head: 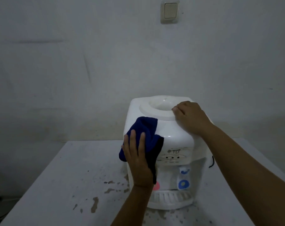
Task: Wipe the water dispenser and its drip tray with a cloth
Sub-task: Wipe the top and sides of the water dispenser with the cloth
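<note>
A white tabletop water dispenser (172,129) stands on a white table (60,185), its round bottle socket on top and its slotted drip tray (172,199) at the front bottom. My left hand (138,162) presses a dark blue cloth (146,129) flat against the dispenser's upper left front corner, fingers straight. My right hand (190,118) rests on the top right of the dispenser, fingers curled at the socket's rim. A blue tap lever (184,178) shows on the front right; a pink one (156,185) is partly hidden behind my left wrist.
The table surface is worn, with chipped brown patches (94,204) in front of and left of the dispenser. A plain wall stands close behind, with a light switch (170,11) high up. A black cord (212,161) hangs at the dispenser's right side.
</note>
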